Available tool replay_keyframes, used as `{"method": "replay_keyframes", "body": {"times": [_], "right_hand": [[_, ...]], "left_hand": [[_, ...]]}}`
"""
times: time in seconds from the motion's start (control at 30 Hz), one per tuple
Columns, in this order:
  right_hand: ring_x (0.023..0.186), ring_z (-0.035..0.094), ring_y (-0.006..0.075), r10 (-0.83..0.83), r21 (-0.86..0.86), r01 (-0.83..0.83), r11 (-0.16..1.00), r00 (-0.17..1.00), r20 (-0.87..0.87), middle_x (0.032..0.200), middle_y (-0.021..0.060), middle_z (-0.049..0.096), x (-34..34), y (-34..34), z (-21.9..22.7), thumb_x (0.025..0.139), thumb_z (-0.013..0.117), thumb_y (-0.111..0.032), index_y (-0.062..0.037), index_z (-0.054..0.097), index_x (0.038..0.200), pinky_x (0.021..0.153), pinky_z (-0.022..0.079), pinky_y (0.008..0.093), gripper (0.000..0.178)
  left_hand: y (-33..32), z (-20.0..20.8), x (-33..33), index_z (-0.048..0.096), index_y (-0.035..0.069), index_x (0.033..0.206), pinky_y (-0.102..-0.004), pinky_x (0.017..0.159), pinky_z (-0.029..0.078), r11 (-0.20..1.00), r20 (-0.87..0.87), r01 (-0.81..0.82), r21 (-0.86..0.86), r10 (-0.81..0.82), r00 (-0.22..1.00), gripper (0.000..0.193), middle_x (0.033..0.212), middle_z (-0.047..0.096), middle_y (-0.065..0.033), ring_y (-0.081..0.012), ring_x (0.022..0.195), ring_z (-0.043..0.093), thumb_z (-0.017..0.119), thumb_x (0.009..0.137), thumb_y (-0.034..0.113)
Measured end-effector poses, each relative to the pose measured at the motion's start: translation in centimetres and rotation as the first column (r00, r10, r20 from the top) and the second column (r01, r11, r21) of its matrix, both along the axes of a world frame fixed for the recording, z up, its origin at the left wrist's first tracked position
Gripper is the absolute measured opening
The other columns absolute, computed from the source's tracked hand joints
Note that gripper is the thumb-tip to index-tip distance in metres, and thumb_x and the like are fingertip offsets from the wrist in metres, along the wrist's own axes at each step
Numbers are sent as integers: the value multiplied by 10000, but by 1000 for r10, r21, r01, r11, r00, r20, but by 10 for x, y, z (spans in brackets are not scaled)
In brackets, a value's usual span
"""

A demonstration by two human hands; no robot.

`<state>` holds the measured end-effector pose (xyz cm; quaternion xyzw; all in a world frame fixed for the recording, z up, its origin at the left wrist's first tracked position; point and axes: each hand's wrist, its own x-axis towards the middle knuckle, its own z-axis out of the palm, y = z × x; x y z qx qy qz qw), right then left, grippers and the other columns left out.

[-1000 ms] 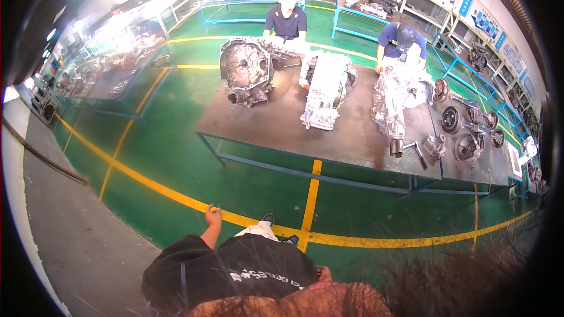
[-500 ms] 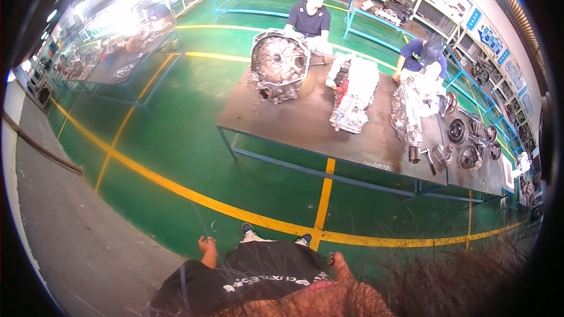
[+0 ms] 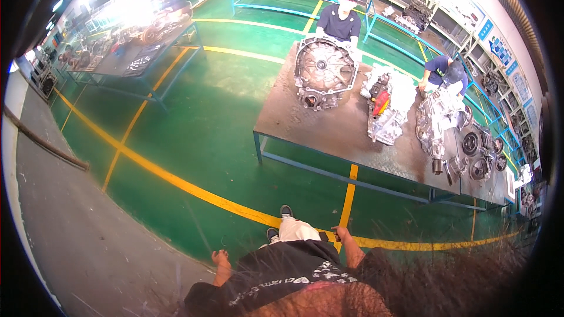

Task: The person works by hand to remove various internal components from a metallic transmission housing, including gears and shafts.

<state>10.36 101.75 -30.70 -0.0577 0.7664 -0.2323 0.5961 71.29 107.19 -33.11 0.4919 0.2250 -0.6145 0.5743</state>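
Note:
My left hand (image 3: 221, 258) hangs low by my side over the grey floor edge, its fingers loosely apart and nothing visible in it. On the other side, my right hand (image 3: 341, 233) hangs at hip height above the yellow line, fingers slightly spread and holding nothing that I can see. Both hands are well apart from the metal workbench (image 3: 282, 126). On that bench stand a large round gearbox housing (image 3: 325, 66), a silver transmission part with a red piece (image 3: 382, 103), and a long gearbox casing (image 3: 432, 123).
One person (image 3: 339, 22) stands behind the bench; another person (image 3: 445, 74) leans over its far right side. Pulleys (image 3: 471, 144) and small parts lie at the right end. Another parts-covered bench (image 3: 138, 61) is at far left. A dark pipe (image 3: 47, 142) lies along the left.
The view has shifted, and the bench now appears farther right. My feet have changed position in a step, and my hands have swung beside my body.

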Motion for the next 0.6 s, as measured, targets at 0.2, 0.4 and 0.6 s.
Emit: {"method": "replay_keyframes", "body": {"times": [0.2, 0.4, 0.6], "right_hand": [[515, 431, 168, 12, 209, 4, 978, 997, -75, 702, 37, 534, 44, -37, -32, 964, 556, -235, -59, 684, 1142, 498, 376, 371, 281], [522, 450, 189, -3, 255, -4, 967, 1000, 29, 704, 61, 544, 116, -108, -86, 964, 549, -214, -70, 665, 1013, 510, 382, 408, 191], [468, 415, 171, 51, 159, -71, 985, 991, 122, 606, 50, 500, 220, -267, -91, 918, 603, -207, -72, 584, 721, 435, 318, 366, 239]], "left_hand": [[-42, 3, 43, 404, 98, 1370, -386, 580, 516, 995, 1, -44, 87, 44, 999, 500, 851, 654, -117, -258, 683, 626, 628, 925, 134], [-105, 11, 106, 571, 36, 1144, -441, 644, 514, 999, 33, 50, -18, -49, 998, 520, 917, 659, -128, -307, 767, 635, 488, 941, 507], [-211, 47, 198, 619, 22, 1005, -462, 714, 480, 971, -287, -86, -223, 19, 958, 590, 899, 617, -104, -298, 814, 585, 425, 924, 574]]}}
